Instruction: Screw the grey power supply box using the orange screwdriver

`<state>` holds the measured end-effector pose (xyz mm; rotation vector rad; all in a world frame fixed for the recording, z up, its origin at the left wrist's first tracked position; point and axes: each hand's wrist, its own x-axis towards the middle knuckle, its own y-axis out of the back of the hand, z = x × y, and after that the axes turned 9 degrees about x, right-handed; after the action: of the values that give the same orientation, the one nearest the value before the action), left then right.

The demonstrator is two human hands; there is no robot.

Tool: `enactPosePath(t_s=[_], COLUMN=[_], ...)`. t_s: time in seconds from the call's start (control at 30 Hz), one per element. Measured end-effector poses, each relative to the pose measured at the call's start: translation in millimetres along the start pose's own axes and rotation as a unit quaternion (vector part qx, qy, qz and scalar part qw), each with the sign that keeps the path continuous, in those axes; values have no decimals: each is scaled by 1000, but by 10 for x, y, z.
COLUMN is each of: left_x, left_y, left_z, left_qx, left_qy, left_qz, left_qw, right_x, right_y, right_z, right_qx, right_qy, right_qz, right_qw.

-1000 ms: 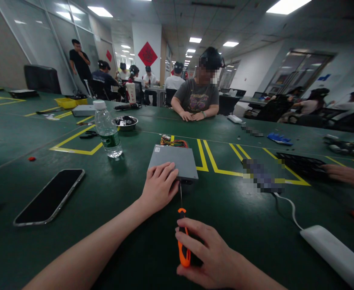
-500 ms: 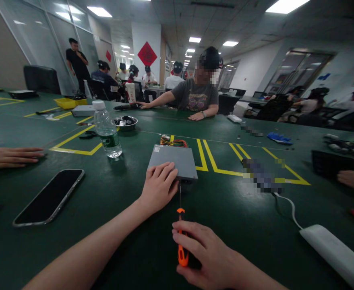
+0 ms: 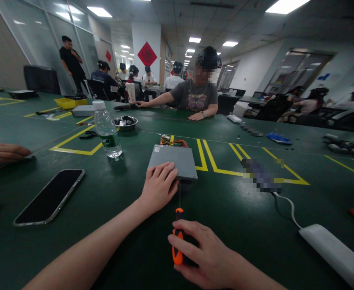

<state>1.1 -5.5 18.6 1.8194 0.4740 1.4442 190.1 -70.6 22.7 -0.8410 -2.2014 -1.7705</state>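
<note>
A grey metal computer power supply [image 3: 181, 159] lies on the green table, with a bundle of coloured wires [image 3: 174, 141] at its far side. My left hand [image 3: 160, 183] grips its near left corner, fingers on top and thumb down at the front edge. My right hand [image 3: 199, 249] holds an orange and black screwdriver [image 3: 178, 237] by the handle, fingers curled round it. The thin shaft points away from me and reaches the near face of the power supply. Its tip is hidden at that face.
To the left are a phone [image 3: 50, 197], a water bottle [image 3: 106, 131] and a metal bowl [image 3: 126, 124] of small parts. A co-worker's hand [image 3: 6, 154] rests at the left edge. A white power strip [image 3: 334, 253] with a cable lies at right. Another person [image 3: 195, 96] sits opposite.
The screwdriver handle has turned and tilted slightly left in my right hand, whose fingers have shifted. My left hand stays put. A person's hand and a dark object at the right edge are gone from view.
</note>
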Motion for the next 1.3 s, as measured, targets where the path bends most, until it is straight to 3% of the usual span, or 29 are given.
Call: enactPosePath(t_s=[0.07, 0.2, 0.27, 0.37, 0.5, 0.57, 0.67, 0.8, 0.87, 0.97, 1.07, 1.17, 1.23, 1.3], left_x=[-3, -7, -9, -12, -9, -6, -5, -5, -5, -5, -11, -21, -28, -33], left_y=[-9, -21, -21, -19, -14, -6, 4, 13, 19, 28, 27, 14, 6, 2], left_z=[-1, -2, 0, 4, 8, 7, 5, 2, 2, 7, 13, 16, 14, 12], left_qx=[0, 0, 1, 2, 1, 0, -1, 0, -3, -8, -8, -4, -3, 0], left_qy=[1, 7, 6, 4, 7, 7, 7, 8, 7, 8, 15, 24, 28, 27], left_qz=[0, 0, -2, -5, -6, -4, -5, -6, -5, -2, 0, 4, 7, 6], left_qw=[1000, 1000, 1000, 1000, 1000, 1000, 1000, 1000, 1000, 1000, 1000, 1000, 1000, 1000], right_x=[23, 4, -16, -25, -11, -20, -58, -92, -70, 12, 121, 225, 282, 323], right_y=[8, -20, -37, -43, -27, -30, -75, -201, -278, -393, -477, -498, -483, -459], right_z=[1, 27, 31, 3, -114, -194, -311, -435, -484, -543, -574, -580, -578, -574], right_qx=[-22, -41, -42, -72, -144, -165, -167, -25, 99, 323, 480, 551, 582, 608], right_qy=[18, 55, 55, 52, 44, 8, -76, -243, -352, -465, -481, -501, -514, -509], right_qz=[2, 90, 106, 90, 21, 9, 47, 121, 160, 225, 334, 404, 423, 439], right_qw=[1000, 994, 992, 992, 988, 986, 982, 962, 917, 793, 653, 531, 467, 422])
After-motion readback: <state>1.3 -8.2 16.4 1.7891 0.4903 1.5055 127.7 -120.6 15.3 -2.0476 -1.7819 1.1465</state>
